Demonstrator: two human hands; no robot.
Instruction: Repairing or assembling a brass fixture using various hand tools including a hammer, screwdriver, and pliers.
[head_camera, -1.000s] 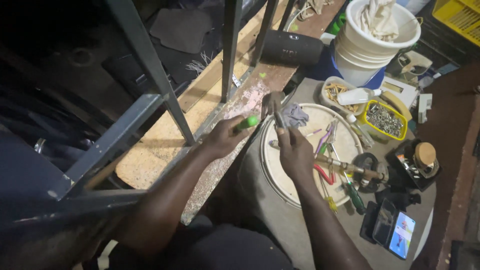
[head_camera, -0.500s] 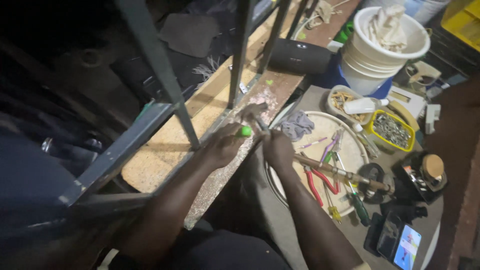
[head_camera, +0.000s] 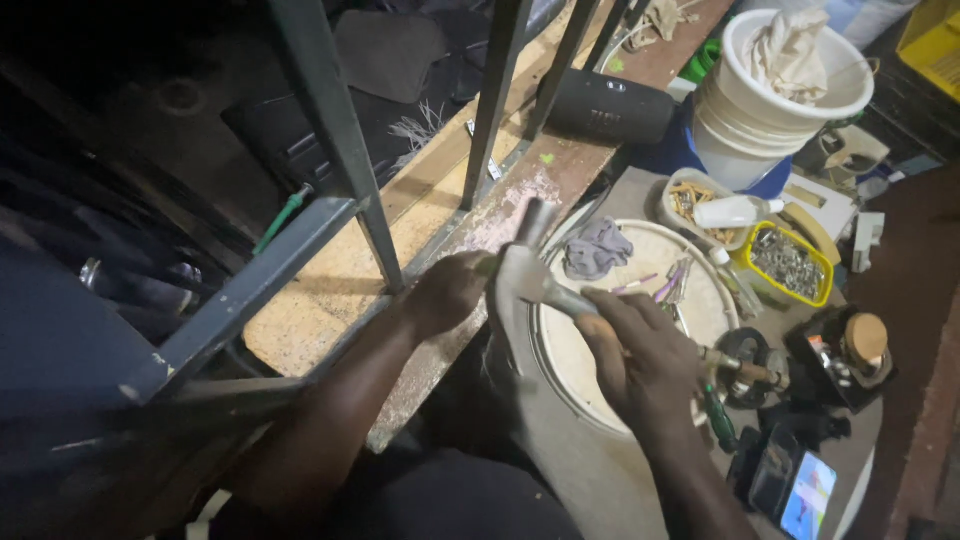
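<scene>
My left hand (head_camera: 450, 290) is closed at the edge of a worn wooden plank (head_camera: 330, 290), fingers curled round a small tool that is mostly hidden. My right hand (head_camera: 640, 365) grips the handle of a hammer (head_camera: 545, 285). The hammer's metal head (head_camera: 533, 222) stands up just right of the left hand, over the plank's edge. Both hands are close together beside a round white tray (head_camera: 690, 320).
Grey metal frame bars (head_camera: 325, 130) cross the plank. On the tray lie a grey rag (head_camera: 595, 248) and hand tools. Around it are a yellow tub of screws (head_camera: 790, 262), a white bucket (head_camera: 730, 140), a black cylindrical speaker (head_camera: 610, 108) and a lit phone (head_camera: 805, 490).
My right hand has left the tray and now holds a hammer raised next to my left hand. The left hand stays at the plank's edge, its green-tipped tool now hidden.
</scene>
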